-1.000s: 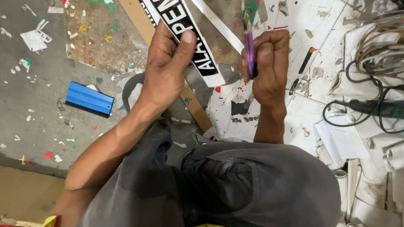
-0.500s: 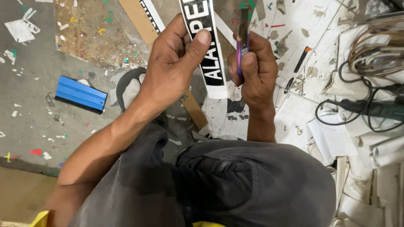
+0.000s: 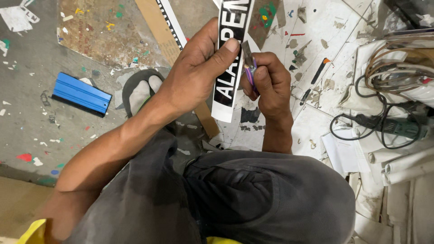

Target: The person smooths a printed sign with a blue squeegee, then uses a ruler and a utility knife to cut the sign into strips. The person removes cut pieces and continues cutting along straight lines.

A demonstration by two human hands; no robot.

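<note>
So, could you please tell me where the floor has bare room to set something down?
Barest is the grey floor left of the blue squeegee, with only small scraps. It is crowded on the right around the cables, power tool and paper rolls.

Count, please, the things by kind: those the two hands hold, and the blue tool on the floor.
Black-and-white sticker strip, pinched in the left hand: 1
Purple-handled craft knife, gripped in the right hand: 1
Blue plastic squeegee lying on the grey floor: 1
Total: 3
</note>
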